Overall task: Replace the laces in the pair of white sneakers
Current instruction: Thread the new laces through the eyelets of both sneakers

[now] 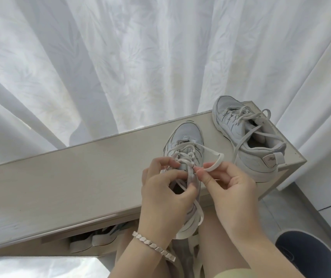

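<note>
My left hand (166,189) grips the near sneaker (186,133) steady while my right hand (228,190) pinches the lace (217,161), which I should pull slowly and flat.

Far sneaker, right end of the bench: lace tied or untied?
Untied. The far sneaker has its lace threaded through the eyelets, but the loose ends trail across the opening; no knot.

Silver link bracelet (153,246), left wrist
</note>
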{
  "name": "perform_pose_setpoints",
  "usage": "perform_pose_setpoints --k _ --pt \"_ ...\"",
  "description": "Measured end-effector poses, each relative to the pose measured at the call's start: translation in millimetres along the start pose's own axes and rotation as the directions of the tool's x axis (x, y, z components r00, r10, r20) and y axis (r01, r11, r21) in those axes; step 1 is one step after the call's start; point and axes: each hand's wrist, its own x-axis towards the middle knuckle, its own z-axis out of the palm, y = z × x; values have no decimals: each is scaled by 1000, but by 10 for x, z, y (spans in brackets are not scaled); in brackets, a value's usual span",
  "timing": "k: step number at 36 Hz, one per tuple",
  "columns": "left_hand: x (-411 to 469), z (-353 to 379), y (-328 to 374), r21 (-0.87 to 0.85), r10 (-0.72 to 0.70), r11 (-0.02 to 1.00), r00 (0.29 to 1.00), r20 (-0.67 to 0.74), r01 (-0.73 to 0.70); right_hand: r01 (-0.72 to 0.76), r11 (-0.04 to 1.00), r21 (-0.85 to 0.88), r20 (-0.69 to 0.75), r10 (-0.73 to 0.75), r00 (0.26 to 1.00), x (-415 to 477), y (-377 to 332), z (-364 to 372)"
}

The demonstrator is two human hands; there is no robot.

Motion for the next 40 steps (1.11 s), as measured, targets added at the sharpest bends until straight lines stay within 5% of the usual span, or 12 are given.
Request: perform_pose_setpoints --k 7,14,20,33,40 --pt "24 2 6 -15 -2 1000 1000 -8 2 10 999 -51 -58 -13 998 32 41 25" --pt "42 -15 5 -25 10 1000 1000 19 -9 -84 993 85 -45 88 995 75 53 32" --pt "68 -31 19 -25 -6 1000 999 49 7 -23 1000 -5 -24 23 999 93 74 50" --pt "282 -226 46 169 20 983 958 287 -71 167 953 -251 68 -155 986 3 90 77" --pt "294 -192 121 325 76 933 968 238 -153 10 986 -168 70 2 998 37 34 83"
